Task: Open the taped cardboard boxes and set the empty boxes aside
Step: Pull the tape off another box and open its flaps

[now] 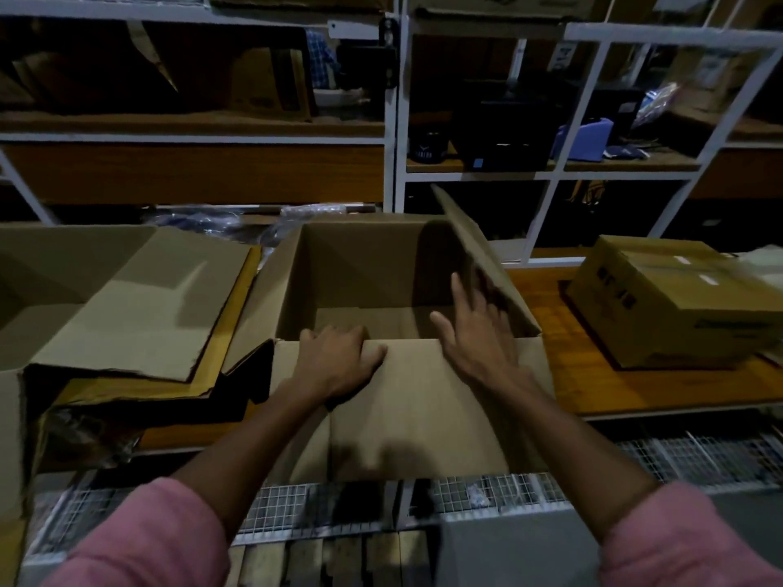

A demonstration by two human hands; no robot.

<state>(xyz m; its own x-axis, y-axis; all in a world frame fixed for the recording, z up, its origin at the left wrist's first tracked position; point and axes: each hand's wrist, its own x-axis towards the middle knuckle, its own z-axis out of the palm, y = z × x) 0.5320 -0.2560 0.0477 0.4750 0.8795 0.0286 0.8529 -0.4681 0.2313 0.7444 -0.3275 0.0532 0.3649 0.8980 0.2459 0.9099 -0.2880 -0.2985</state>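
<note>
The left hand (339,362) curls its fingers (334,334) over the near rim of the open brown cardboard box (360,273). The right hand (478,336) spreads its fingers (462,294) wide, flat against the box's raised right flap (478,247).

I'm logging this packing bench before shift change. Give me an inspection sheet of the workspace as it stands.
Surface: orange wooden bench, mostly covered by boxes.
Job's things: open box in the middle, nothing visible inside; sealed box at right, tape across its top.
Clutter: opened boxes piled at left with flaps splayed.
Hands: left hand curled over the near flap's edge; right hand open, fingers spread against the raised right flap.
Cables: nothing seen.
Surroundings: white metal shelving behind with dark items and cartons; wire mesh below the bench; dim lighting.
</note>
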